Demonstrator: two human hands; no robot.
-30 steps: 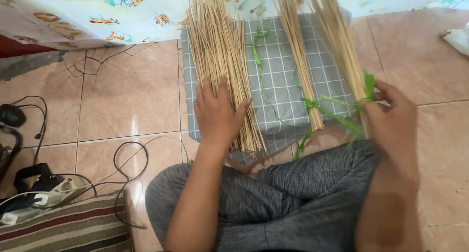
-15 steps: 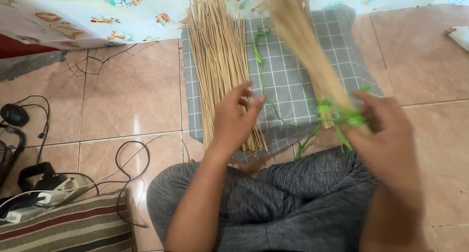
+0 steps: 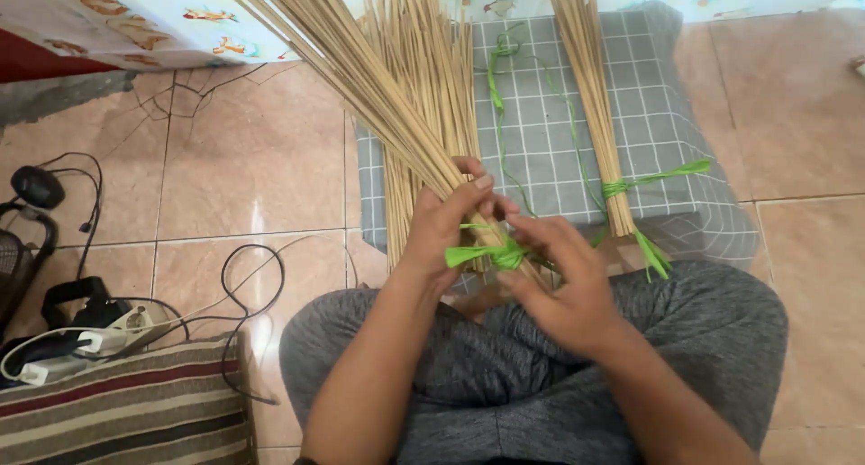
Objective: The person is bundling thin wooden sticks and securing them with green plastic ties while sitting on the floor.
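Head view: a person sits cross-legged on a tiled floor.
Left hand [image 3: 446, 226]: fingers closed around a bundle of thin sticks [image 3: 378, 86], held slanted over the lap.
Right hand [image 3: 559, 280]: fingers pinch the green strip [image 3: 482, 255] wrapped around this bundle.
Grey checked cloth [image 3: 667, 132]: carries a tied bundle [image 3: 595, 95] and loose sticks [image 3: 423, 59].

Floor was glossy pinkish-beige tile [image 3: 252, 159] with grout lines and a cracked patch near the top left. A grey checked cloth [image 3: 532, 132] was spread on it. Pale fabric printed with cartoon animals [image 3: 135, 23] hung along the top edge. Black cables [image 3: 243, 276], a white power strip [image 3: 117, 330] and a striped cushion [image 3: 126, 411] lay at left. Light glared off 1 tile.
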